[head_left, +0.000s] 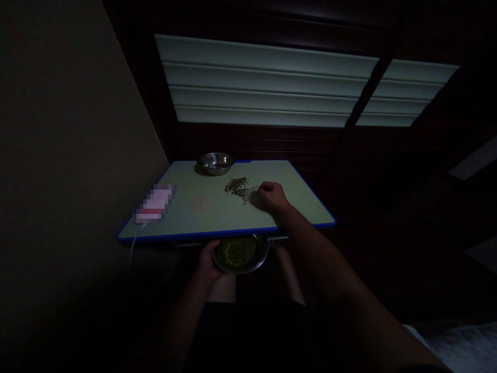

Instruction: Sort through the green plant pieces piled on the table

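Below the table's front edge, my left hand grips the rim of a metal bowl. Small green beans, which look like mung beans, lie inside it. My right hand is closed low over the tabletop, its fingers around a pale, translucent rounded piece whose kind I cannot make out. Just left of that piece, loose dark-green beans are spread on the table. A faint patch of pale grains lies farther left.
The small table has a pale green top and blue edging. A second metal bowl stands at its back. On the left lies a blurred-out phone-like object with a white cable. A wall and slatted panels border the table.
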{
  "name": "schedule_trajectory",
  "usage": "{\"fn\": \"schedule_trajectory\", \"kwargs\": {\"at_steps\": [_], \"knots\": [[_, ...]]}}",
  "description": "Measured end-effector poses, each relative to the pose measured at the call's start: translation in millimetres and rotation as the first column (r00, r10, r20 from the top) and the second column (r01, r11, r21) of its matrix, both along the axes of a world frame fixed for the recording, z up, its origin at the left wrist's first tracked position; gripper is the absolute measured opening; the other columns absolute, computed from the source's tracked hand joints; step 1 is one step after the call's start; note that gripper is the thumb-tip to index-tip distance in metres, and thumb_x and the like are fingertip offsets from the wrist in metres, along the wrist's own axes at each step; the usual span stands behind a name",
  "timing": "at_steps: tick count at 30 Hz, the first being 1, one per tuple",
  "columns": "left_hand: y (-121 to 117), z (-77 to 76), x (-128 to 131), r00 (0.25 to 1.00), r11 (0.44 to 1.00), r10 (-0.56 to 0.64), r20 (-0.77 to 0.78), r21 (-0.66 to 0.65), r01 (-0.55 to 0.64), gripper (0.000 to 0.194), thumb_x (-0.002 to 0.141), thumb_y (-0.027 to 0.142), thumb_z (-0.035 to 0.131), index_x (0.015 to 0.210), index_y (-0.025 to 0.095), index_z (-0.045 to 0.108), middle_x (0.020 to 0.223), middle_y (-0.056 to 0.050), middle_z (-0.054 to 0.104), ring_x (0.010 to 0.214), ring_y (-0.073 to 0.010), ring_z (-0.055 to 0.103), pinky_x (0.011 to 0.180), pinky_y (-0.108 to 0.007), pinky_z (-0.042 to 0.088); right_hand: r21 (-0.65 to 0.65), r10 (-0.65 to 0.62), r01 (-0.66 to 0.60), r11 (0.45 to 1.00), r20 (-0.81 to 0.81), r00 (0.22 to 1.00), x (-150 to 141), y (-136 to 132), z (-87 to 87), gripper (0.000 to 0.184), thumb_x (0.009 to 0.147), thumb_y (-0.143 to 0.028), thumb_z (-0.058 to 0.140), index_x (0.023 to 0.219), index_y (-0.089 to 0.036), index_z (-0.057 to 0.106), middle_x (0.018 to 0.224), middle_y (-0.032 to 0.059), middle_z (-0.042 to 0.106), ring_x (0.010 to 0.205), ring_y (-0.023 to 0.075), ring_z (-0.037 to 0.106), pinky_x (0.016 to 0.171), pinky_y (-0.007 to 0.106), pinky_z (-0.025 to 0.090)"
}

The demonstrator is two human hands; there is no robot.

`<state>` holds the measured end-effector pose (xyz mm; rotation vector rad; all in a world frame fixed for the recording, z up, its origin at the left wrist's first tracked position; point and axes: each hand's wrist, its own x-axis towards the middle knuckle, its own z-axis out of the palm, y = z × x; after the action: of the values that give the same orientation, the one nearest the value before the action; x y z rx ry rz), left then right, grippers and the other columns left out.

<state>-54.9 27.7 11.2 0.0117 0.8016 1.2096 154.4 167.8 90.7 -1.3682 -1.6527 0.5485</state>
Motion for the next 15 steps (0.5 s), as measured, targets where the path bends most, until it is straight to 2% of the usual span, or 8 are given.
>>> {"fn": "schedule_trajectory", "kwargs": {"at_steps": [6, 10, 15], "knots": [[-0.6, -2.7, -0.5, 1.0, 1.0, -0.006, 0.008, -0.006, 0.006, 0.035, 0.07, 0.017, 0.056, 0.103, 0.013, 0.067, 0.077, -0.01, 0.075, 0.074, -0.029, 0.071, 0.084, -0.05, 0.052, 0.003, 0.002, -0.002, 1.0, -0.013, 1.0, 0.6, -0.8, 0.4, 0.017, 0.062, -0.028, 0.05, 0.063, -0.015, 0.062, 0.058, -0.0016, 0.055, 0.062, 0.013, 0.05, 0.059, 0.024, 0.037], [-0.5, -6.7, -2.3, 0.999, 1.0, 0.028, 0.015, 0.004, -0.028, 0.042, 0.07, 0.017, 0.056, 0.111, 0.013, 0.066, 0.078, -0.01, 0.075, 0.076, -0.0295, 0.071, 0.087, -0.051, 0.05, 0.008, -0.049, 0.05, 0.999, -0.025, 0.998, 1.2, -4.0, 3.0, 0.017, 0.061, -0.027, 0.048, 0.061, -0.016, 0.06, 0.057, -0.0018, 0.053, 0.063, 0.0134, 0.05, 0.06, 0.024, 0.036], [-1.4, -4.8, -4.0, 0.999, 1.0, 0.017, 0.029, 0.021, -0.018, 0.047, 0.071, 0.017, 0.056, 0.117, 0.01, 0.063, 0.08, -0.012, 0.075, 0.078, -0.0309, 0.071, 0.087, -0.053, 0.05, -0.017, -0.044, 0.043, 0.999, -0.043, 0.998, 1.1, -5.6, 5.1, 0.018, 0.059, -0.028, 0.048, 0.06, -0.016, 0.06, 0.056, -0.0017, 0.052, 0.061, 0.0134, 0.048, 0.059, 0.025, 0.036]]}}
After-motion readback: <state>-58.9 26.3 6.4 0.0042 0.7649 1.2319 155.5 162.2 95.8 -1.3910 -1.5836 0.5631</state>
